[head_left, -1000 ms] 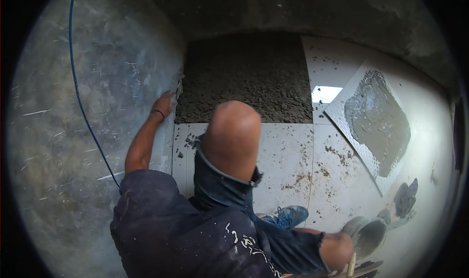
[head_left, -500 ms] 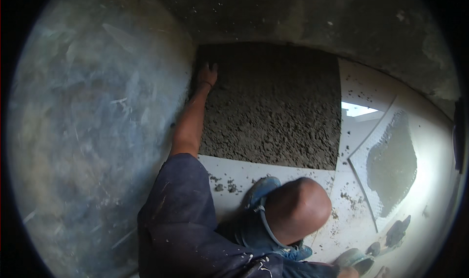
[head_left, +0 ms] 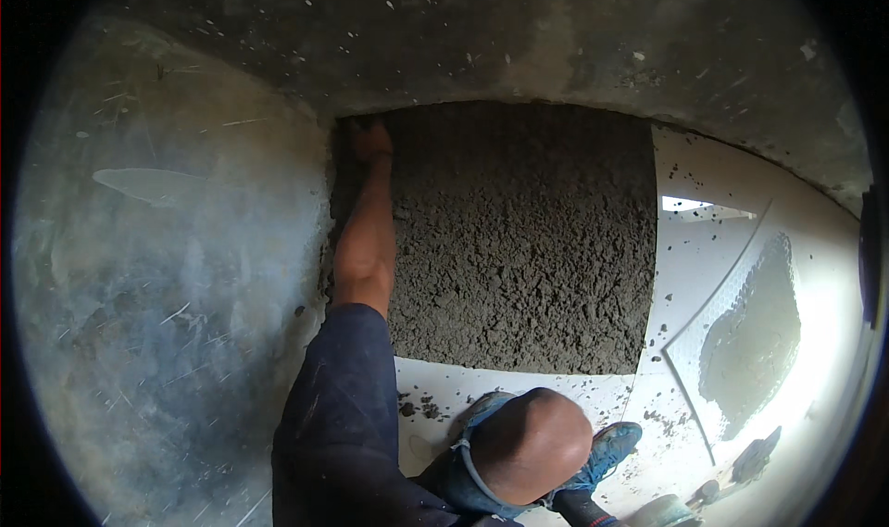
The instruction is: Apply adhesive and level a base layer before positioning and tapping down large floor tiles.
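Note:
My left hand is stretched into the far left corner of the patch of rough grey mortar, where the two bare cement walls meet. It touches or is just over the mortar; its fingers are dim, so I cannot tell their shape. My bare knee is bent over the white floor tiles, with a blue shoe beside it. My right hand is out of view.
The left wall and back wall border the mortar. At the right, a tile with textured surface lies spread with grey paste. Crumbs dot the white tiles. A bucket and tools are at the lower right, partly washed out.
My left hand has moved from the left edge forward into the mortar's far corner. My body and view have shifted toward that corner, and more of the back wall shows.

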Motion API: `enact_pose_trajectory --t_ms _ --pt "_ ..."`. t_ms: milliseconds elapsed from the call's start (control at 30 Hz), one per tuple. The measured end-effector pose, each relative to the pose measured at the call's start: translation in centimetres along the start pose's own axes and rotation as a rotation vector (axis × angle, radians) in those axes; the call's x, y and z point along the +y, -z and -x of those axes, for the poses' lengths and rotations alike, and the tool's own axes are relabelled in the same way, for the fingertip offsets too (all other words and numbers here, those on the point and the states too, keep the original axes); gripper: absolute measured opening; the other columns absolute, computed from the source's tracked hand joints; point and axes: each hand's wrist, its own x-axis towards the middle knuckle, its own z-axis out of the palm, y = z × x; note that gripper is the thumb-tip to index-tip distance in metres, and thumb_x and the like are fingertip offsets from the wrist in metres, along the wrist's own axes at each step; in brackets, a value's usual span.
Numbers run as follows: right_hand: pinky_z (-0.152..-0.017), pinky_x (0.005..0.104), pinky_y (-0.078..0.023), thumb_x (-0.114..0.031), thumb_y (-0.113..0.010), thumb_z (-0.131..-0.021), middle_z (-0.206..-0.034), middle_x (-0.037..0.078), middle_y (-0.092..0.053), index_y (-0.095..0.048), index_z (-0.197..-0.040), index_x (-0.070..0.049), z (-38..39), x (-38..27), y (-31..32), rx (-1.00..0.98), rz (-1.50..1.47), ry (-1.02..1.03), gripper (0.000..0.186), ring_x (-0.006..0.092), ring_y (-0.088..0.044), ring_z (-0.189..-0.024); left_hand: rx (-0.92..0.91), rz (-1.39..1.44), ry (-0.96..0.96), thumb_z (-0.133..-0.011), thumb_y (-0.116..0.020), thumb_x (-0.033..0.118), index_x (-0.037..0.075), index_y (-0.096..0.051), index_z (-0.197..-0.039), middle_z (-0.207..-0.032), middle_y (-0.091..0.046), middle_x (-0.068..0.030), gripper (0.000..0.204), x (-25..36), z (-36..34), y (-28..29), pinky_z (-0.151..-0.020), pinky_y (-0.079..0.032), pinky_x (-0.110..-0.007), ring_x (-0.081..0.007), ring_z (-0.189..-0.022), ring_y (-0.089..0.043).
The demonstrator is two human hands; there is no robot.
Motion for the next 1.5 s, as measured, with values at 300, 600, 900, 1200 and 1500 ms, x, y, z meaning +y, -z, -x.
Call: enact_pose_trajectory --t_ms 300,600,900,1200,1500 --pt "-0.078 0.0382 -0.049 -0.038 -0.060 -0.092 -0.099 0.015 -0.065 -0.065 -0.107 -0.005 -6.0 -3.3 -2.5 -0.172 0.096 0.139 0.036 0.0285 -0.062 -0.089 -0.176 0.043 0.107 -0.075 -0.065 0.035 0.001 -0.047 -0.133 -0.134 -0.051 -0.0211 0.070 5.3 5.9 -3.0 -0.104 -0.038 -0.043 -0.0353 -0.124 -0.048" --pt "-0.078 0.0351 -0.049 -0.024 -0.069 -0.087 -0.092 0.015 -0.065 -0.066 -0.098 -0.001 -6.2 -1.8 -6.2 -0.181 -0.121 0.219 0.026 0.0241 -0.060 -0.086 -0.104 0.215 0.133 -0.070 -0.070 0.033 -0.003 -0.054 -0.124 -0.123 -0.057 -0.0243 0.067 14.3 15.6 -8.2 -0.100 -0.042 -0.045 -0.0372 -0.117 -0.053" --pt "-0.091 0.0400 -0.044 -0.032 -0.066 -0.088 -0.099 0.010 -0.068 -0.067 -0.104 -0.008 -3.7 1.9 -7.4 -0.259 0.102 -0.003 0.029 0.0208 -0.061 -0.094 -0.052 0.224 -0.029 -0.074 -0.072 0.038 0.000 -0.060 -0.116 -0.117 -0.060 -0.0221 0.058 21.9 25.7 -14.0 -0.097 -0.042 -0.047 -0.0373 -0.111 -0.055" --pt "-0.109 0.0591 -0.007 -0.046 -0.061 -0.087 -0.097 0.000 -0.070 -0.069 -0.103 -0.022 -2.9 4.4 -9.6 -0.385 0.121 -0.027 0.030 0.0209 -0.062 -0.097 -0.472 0.243 -0.280 -0.067 -0.077 0.040 0.008 -0.061 -0.119 -0.121 -0.059 -0.0162 0.063 26.8 30.4 -13.7 -0.097 -0.043 -0.046 -0.0339 -0.114 -0.055" --pt "-0.111 0.0523 -0.005 -0.045 -0.061 -0.087 -0.102 0.007 -0.070 -0.070 -0.106 -0.015 -4.0 4.2 -9.6 -0.491 -0.241 -0.154 0.036 0.0239 -0.061 -0.102 -0.634 0.372 -0.801 -0.069 -0.075 0.045 0.015 -0.068 -0.109 -0.118 -0.063 -0.0115 0.051 27.5 30.3 -15.2 -0.097 -0.045 -0.039 -0.0291 -0.110 -0.059"
